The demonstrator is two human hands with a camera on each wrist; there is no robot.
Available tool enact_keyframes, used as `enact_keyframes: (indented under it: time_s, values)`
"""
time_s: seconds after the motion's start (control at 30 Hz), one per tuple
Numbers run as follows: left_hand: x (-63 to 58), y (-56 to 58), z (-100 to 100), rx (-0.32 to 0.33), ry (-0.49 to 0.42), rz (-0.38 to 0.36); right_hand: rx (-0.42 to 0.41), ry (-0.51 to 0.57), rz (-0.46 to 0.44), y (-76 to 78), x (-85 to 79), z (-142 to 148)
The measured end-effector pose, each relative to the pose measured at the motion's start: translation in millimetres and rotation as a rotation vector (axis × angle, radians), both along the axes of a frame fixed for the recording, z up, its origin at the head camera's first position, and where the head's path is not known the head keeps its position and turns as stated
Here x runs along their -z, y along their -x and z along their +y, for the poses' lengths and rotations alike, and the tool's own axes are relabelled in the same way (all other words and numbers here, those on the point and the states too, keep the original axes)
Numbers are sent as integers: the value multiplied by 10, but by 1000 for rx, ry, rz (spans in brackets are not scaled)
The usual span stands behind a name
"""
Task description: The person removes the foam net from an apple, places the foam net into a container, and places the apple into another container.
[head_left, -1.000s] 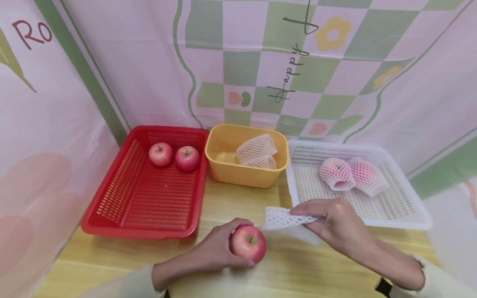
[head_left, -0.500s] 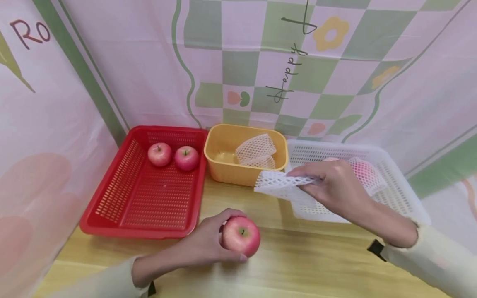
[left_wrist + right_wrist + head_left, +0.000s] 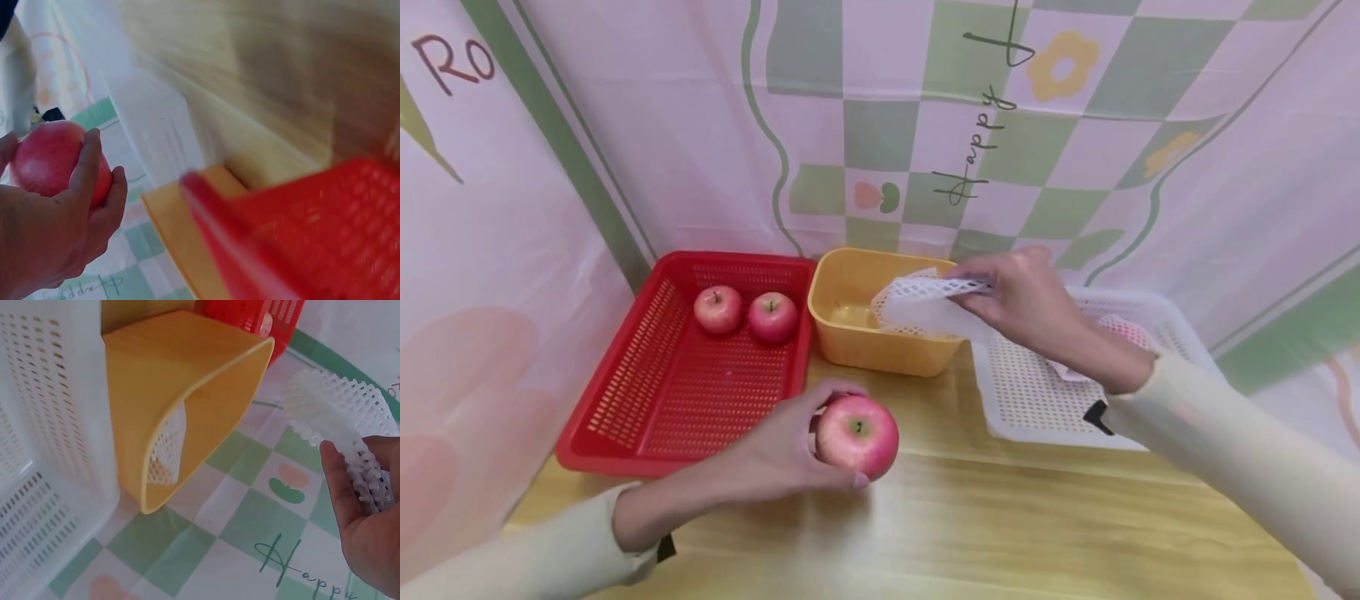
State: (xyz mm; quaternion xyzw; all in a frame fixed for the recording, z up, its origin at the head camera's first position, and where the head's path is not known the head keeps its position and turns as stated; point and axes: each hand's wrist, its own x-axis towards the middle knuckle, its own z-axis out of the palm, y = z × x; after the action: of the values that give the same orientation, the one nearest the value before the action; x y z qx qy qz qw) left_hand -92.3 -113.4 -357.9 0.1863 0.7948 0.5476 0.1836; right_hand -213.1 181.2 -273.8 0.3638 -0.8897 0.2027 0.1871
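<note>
My left hand grips a red apple, fingers and thumb around its side, above the table just right of the red basket's front corner. In the left wrist view the same apple sits in the curled fingers. Over the yellow bin, my right hand pinches a white foam net sleeve. Seen from the right wrist, this net sleeve hangs apart from the bin's rim, and another foam net lies inside the bin.
Two apples lie at the back of the red basket. A white basket stands at the right; its net-wrapped fruit is mostly hidden behind the right arm. A patterned curtain hangs behind the containers.
My right hand has carried the foam net sleeve up and away from me, from over the table to above the yellow bin. My left hand has shifted the apple left, toward the red basket.
</note>
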Motion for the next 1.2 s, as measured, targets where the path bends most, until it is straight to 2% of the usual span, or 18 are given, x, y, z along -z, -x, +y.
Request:
enact_keyframes:
  time_s: [0.13, 0.3, 0.57, 0.7, 0.97, 1.1, 1.2]
  values:
    - [-97, 72, -49, -21, -2, -40, 23, -20, -78, 167, 5, -94]
    - [-190, 150, -122, -79, 34, -91, 2, -53, -170, 392, 65, -201]
    - [-254, 312, -321, -166, 128, -137, -26, -106, -217, 670, 181, -367]
    - [-256, 410, -432, -193, 121, -172, -28, -154, -225, 742, 240, -462]
    - [-243, 624, -629, -268, -66, -337, 12, -244, -282, 823, 400, -627]
    - [-212, 714, -757, -307, -108, -381, -11, -281, -303, 851, 494, -678]
    - [-175, 786, -849, -310, -137, -398, -18, -303, -302, 861, 555, -691]
